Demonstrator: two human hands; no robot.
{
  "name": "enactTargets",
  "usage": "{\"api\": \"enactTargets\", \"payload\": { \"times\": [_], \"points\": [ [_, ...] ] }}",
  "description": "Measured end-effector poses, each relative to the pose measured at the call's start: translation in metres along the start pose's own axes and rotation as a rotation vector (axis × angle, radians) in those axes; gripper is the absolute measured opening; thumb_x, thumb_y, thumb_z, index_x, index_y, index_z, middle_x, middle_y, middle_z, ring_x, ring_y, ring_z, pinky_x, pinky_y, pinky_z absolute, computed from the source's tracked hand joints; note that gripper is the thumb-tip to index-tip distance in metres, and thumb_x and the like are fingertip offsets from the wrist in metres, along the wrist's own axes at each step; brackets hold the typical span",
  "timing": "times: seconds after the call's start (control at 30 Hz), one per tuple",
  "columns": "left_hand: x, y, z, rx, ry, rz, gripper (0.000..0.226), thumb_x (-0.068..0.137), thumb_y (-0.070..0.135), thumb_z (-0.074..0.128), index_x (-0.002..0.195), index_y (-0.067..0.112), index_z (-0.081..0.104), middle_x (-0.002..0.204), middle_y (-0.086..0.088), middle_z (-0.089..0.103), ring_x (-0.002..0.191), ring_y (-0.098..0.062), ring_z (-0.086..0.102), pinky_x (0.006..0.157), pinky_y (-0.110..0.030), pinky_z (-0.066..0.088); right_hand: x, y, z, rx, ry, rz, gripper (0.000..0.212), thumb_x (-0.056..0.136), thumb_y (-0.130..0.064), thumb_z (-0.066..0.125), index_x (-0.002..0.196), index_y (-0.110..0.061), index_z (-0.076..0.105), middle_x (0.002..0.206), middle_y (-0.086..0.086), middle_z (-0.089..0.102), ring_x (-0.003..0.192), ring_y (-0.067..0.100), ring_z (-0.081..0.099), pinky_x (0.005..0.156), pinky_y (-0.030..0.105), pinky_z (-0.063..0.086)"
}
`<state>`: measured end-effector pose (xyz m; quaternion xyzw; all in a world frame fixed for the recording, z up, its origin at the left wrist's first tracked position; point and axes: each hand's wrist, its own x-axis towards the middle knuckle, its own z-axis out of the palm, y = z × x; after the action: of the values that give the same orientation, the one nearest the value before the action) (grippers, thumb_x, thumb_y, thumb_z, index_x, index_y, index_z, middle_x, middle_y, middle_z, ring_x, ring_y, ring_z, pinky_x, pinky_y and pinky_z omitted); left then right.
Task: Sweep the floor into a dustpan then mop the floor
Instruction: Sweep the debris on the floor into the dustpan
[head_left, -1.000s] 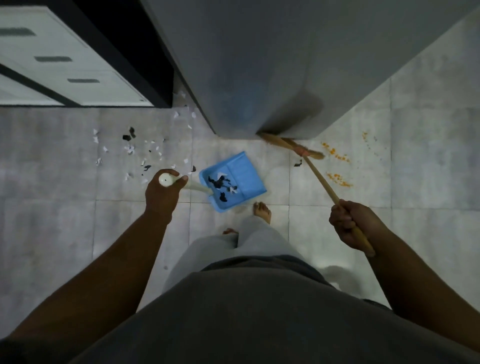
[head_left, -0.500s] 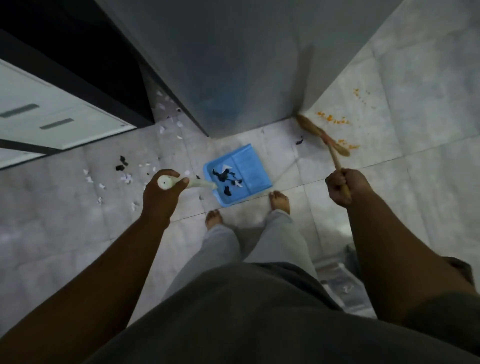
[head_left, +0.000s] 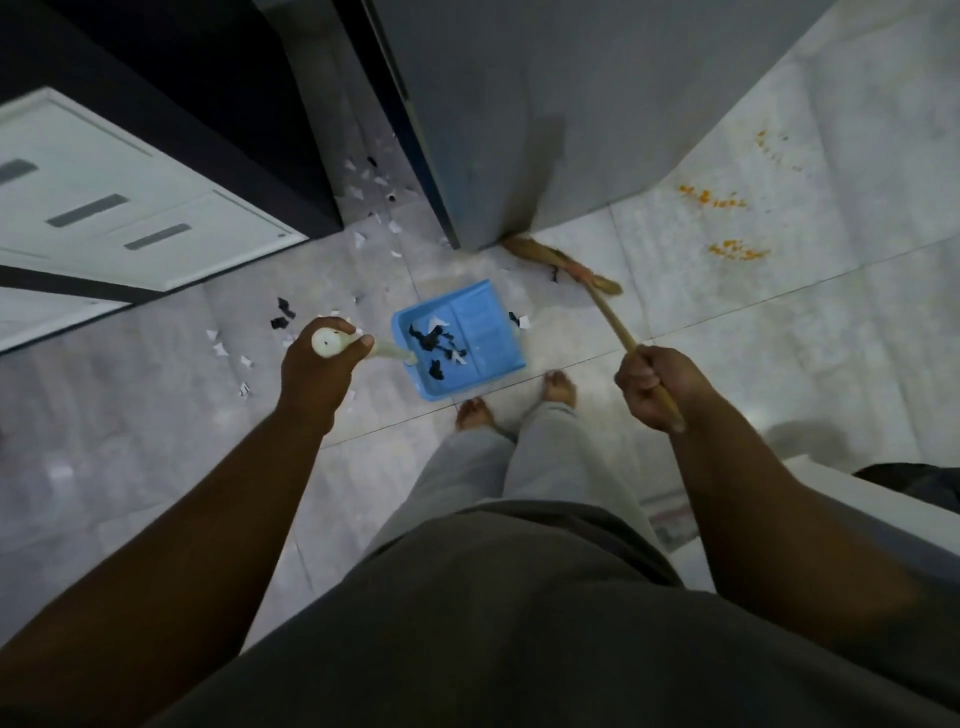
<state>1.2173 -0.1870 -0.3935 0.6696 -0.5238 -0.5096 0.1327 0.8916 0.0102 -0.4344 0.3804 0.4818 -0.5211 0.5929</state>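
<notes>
Sweeping is running halfway: your left hand (head_left: 318, 375) is gripping the dustpan (head_left: 470, 340) handle by your feet, right hand (head_left: 653, 387) clutching the broom (head_left: 609, 316). Paper scraps (head_left: 228, 349) are lying at the dustpan's nine o'clock, orange crumbs (head_left: 737, 252) at two; mopping is waiting.

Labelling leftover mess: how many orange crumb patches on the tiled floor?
3 orange crumb patches, right of the straw broom head: nearest, middle, faint farthest. The tall grey cabinet may hide more.
</notes>
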Motion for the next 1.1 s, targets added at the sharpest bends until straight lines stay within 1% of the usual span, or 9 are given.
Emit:
{"api": "enactTargets", "payload": {
  "times": [0.1,0.2,0.33,0.43,0.5,0.6,0.77,0.93,1.1],
  "points": [
    [0.001,-0.004,-0.003,0.013,0.016,-0.009,0.026,0.08,0.017,0.08,0.081,0.037,0.064,0.087,0.011,0.068,0.089,-0.017,0.063,0.093,-0.052,0.053,-0.01,-0.015,-0.033,0.022,0.016,0.006,0.026,0.105,-0.023,0.032,0.081,-0.014,0.039,0.049,-0.005,0.036,0.032,0.004,0.03,0.028,0.012,0.021],
    [0.0,-0.007,-0.005,0.002,0.015,-0.009,0.025,0.081,0.014,0.079,0.084,0.033,0.064,0.089,0.007,0.067,0.089,-0.018,0.062,0.092,-0.051,0.053,-0.008,-0.041,-0.051,0.056,0.058,-0.031,0.028,0.104,-0.024,0.033,0.078,-0.016,0.038,0.049,-0.007,0.036,0.033,0.003,0.031,0.029,0.012,0.022],
    [-0.008,-0.006,-0.004,-0.06,0.016,-0.015,0.021,0.084,0.009,0.076,0.089,0.026,0.064,0.097,-0.009,0.065,0.088,-0.025,0.057,0.085,-0.048,0.049,0.013,-0.072,-0.04,0.137,0.087,-0.041,0.031,0.104,-0.023,0.033,0.074,-0.016,0.037,0.047,-0.006,0.037,0.03,0.004,0.032,0.029,0.014,0.025],
    [-0.015,-0.008,-0.006,-0.067,0.006,-0.003,0.019,0.085,0.007,0.074,0.093,0.02,0.063,0.101,-0.015,0.062,0.091,-0.028,0.055,0.086,-0.046,0.046,0.037,-0.076,-0.015,0.207,0.07,-0.068,0.032,0.104,-0.018,0.031,0.072,-0.014,0.036,0.047,-0.004,0.037,0.03,0.006,0.033,0.031,0.011,0.025],
    [-0.019,-0.011,-0.007,-0.059,0.004,-0.009,0.016,0.086,0.006,0.073,0.098,0.013,0.063,0.101,-0.015,0.061,0.091,-0.028,0.055,0.086,-0.046,0.046,0.05,-0.065,0.005,0.219,0.045,-0.039,0.033,0.104,-0.015,0.029,0.072,-0.013,0.036,0.045,-0.002,0.037,0.028,0.007,0.034,0.031,0.011,0.024],
    [-0.024,-0.019,-0.01,-0.054,0.02,-0.033,0.025,0.087,0.006,0.072,0.109,0.002,0.061,0.099,-0.014,0.061,0.089,-0.028,0.054,0.082,-0.045,0.046,0.062,-0.032,0.031,0.18,0.016,0.023,0.034,0.103,-0.014,0.025,0.071,-0.013,0.035,0.041,-0.001,0.035,0.027,0.007,0.033,0.028,0.012,0.024],
    [-0.028,-0.032,-0.017,-0.029,0.048,-0.094,0.028,0.087,0.013,0.074,0.11,0.005,0.062,0.095,-0.012,0.063,0.084,-0.024,0.055,0.078,-0.04,0.047,0.055,0.026,0.048,0.074,-0.006,0.154,0.032,0.103,-0.017,0.031,0.071,-0.014,0.037,0.042,-0.004,0.035,0.028,0.005,0.034,0.026,0.011,0.022],
    [-0.031,-0.045,-0.041,-0.006,0.043,-0.084,0.019,0.086,0.014,0.074,0.101,0.013,0.062,0.093,-0.012,0.062,0.083,-0.027,0.052,0.077,-0.043,0.044,0.016,0.045,0.033,-0.082,0.002,0.143,0.024,0.103,-0.016,0.034,0.08,-0.012,0.04,0.053,-0.004,0.034,0.034,0.004,0.03,0.026,0.014,0.023],
    [-0.022,-0.065,-0.077,0.058,0.0,-0.031,0.02,0.085,0.017,0.076,0.101,0.013,0.063,0.095,-0.01,0.065,0.086,-0.024,0.057,0.088,-0.053,0.051,-0.018,0.045,0.0,-0.151,-0.012,0.099,0.036,0.104,-0.024,0.033,0.07,-0.016,0.038,0.045,-0.006,0.033,0.03,0.003,0.028,0.028,0.011,0.02]
  ]
}}
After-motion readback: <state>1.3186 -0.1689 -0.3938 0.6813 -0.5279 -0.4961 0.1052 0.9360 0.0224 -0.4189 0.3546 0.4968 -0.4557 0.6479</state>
